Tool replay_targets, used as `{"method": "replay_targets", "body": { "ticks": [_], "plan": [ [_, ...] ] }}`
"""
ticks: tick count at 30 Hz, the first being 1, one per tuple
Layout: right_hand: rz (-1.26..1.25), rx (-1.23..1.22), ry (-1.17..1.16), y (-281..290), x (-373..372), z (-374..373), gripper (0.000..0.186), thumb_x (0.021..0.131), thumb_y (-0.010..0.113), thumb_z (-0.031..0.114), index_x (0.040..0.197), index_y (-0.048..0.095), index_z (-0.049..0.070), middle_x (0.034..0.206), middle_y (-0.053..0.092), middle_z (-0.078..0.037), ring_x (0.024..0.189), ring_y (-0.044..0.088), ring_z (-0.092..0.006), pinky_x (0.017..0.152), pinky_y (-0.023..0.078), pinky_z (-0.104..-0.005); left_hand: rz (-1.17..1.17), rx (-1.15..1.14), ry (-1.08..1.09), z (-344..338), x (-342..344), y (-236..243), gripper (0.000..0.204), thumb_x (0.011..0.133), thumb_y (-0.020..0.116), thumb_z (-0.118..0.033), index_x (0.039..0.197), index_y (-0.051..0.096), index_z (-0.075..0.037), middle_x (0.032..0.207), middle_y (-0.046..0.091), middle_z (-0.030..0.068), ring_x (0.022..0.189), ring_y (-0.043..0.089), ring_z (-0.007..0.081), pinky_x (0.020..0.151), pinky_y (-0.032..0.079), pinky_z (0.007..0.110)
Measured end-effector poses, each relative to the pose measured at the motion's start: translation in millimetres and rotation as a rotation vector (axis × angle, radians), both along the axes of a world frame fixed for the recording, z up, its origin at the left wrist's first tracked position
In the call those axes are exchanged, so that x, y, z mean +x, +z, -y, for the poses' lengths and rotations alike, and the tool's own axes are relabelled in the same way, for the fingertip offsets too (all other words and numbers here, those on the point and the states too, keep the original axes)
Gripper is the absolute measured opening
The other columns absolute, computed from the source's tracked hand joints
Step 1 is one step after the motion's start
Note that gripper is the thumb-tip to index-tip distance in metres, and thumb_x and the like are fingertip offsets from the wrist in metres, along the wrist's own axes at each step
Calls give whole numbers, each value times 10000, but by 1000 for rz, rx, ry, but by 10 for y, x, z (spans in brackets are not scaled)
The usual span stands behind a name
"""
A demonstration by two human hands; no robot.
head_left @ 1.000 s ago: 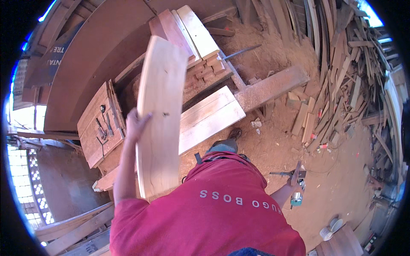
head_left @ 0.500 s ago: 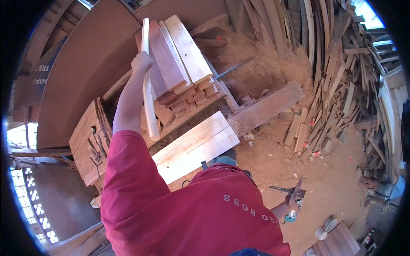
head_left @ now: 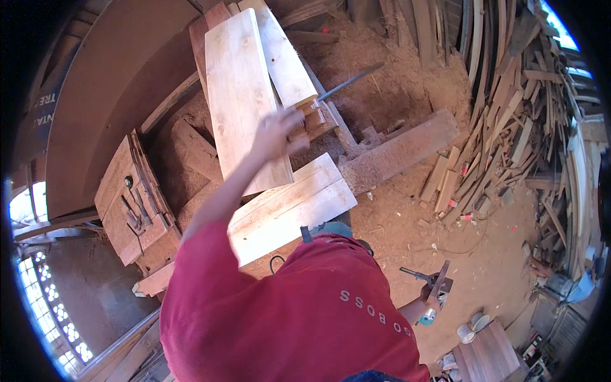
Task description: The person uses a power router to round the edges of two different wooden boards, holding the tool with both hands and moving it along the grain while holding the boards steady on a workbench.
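Observation:
A pale board now lies on a stack of planks, partly covering it. My left hand, blurred, is over the right edge of that board's lower half with fingers apart. Below it, a lighter plank rests across the work area. My right hand, low at the right beside my red shirt, grips a power tool with a metal base, an attached guide and a teal body; its fingers are partly hidden by the tool.
Hand tools lie on boards at left. A dusty plank extends rightward over sawdust. Timber offcuts are heaped at right, with a cord on the floor. A blue bar juts from the stack.
My left hand carried the pale board up, turned it from upright on edge to flat on the stack, then loosened its grip. The right hand still holds the tool.

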State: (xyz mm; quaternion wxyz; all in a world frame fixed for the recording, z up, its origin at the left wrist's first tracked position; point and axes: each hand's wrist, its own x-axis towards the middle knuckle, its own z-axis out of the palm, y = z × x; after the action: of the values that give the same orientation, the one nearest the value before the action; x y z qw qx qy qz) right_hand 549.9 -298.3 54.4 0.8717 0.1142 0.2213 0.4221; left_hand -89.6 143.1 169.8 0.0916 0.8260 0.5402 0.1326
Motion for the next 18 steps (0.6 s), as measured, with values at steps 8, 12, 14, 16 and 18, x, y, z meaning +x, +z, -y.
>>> {"method": "replay_targets", "body": {
  "ticks": [8, 12, 14, 16, 18],
  "plan": [
    [-7, 42, 53, -2, -86, -522, 1291, 714, 742, 609, 1647, 66, 27, 1732, 85, -153, 1597, 72, -334, 1271, 112, -597, -439, -3, -196, 1188, -159, -61, 823, 801, 815, -433, 1533, 467, -287, 1662, 348, 25, 1570, 243, 287, 1240, 123, 695],
    [2, 74, 71, 77, -129, -822, 1307, 702, 756, 601, 1646, 60, 25, 1732, 83, -156, 1597, 73, -338, 1271, 111, -600, -245, 25, -147, 935, -61, -146, 700, 848, 772, -368, 1490, 514, -266, 1622, 410, 21, 1567, 255, 270, 1223, 114, 723],
    [7, 80, 80, 109, -138, -899, 1315, 697, 763, 598, 1646, 58, 23, 1732, 82, -158, 1596, 73, -340, 1270, 110, -601, -253, 5, -112, 721, -44, -136, 662, 863, 767, -409, 1465, 541, -257, 1600, 439, 21, 1565, 262, 264, 1217, 121, 730],
    [10, 87, 94, 163, -178, -1007, 1323, 691, 770, 594, 1646, 55, 22, 1732, 81, -160, 1596, 73, -342, 1270, 110, -603, -254, 53, -82, 443, -136, -147, 628, 886, 746, -450, 1453, 558, -258, 1595, 443, 16, 1564, 265, 254, 1216, 127, 727],
    [15, 92, 101, 209, -219, -1081, 1331, 686, 777, 590, 1646, 52, 21, 1732, 81, -162, 1596, 74, -344, 1270, 109, -604, -249, 138, -53, 132, -288, -230, 564, 927, 659, -565, 1400, 606, -263, 1563, 474, -11, 1558, 280, 223, 1208, 149, 736]
  ]
}}
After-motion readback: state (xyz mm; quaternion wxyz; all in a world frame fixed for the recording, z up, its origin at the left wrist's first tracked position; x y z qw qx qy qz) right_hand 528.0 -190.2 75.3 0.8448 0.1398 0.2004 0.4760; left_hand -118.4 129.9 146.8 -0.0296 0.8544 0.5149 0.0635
